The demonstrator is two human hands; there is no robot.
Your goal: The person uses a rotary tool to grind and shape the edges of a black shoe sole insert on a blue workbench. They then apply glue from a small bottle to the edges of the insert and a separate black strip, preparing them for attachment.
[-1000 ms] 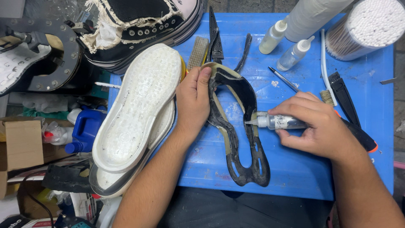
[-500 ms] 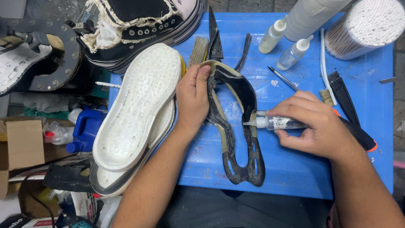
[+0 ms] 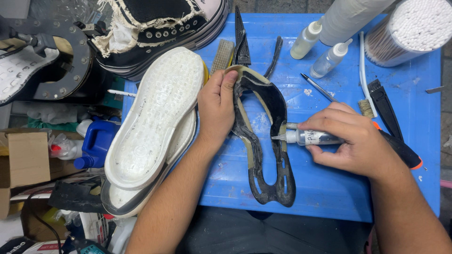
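Glue bottle (image 3: 313, 137) gripped in right hand (image 3: 351, 141), nozzle at rubber strip (image 3: 261, 141) edge (left hand (image 3: 216, 106) clamping strip's top).

Black high-top sneaker (image 3: 155, 28) top left; cotton swab tub (image 3: 409, 30) top right; blue jug (image 3: 96, 143) left; cardboard box (image 3: 21, 162).

Left hand (image 3: 217, 106) pins a black rubber sole strip (image 3: 263, 141) to the blue table (image 3: 329, 188). Right hand (image 3: 351, 138) grips a small glue bottle (image 3: 308, 137), nozzle touching the strip's edge. White sole (image 3: 155, 115) alongside.
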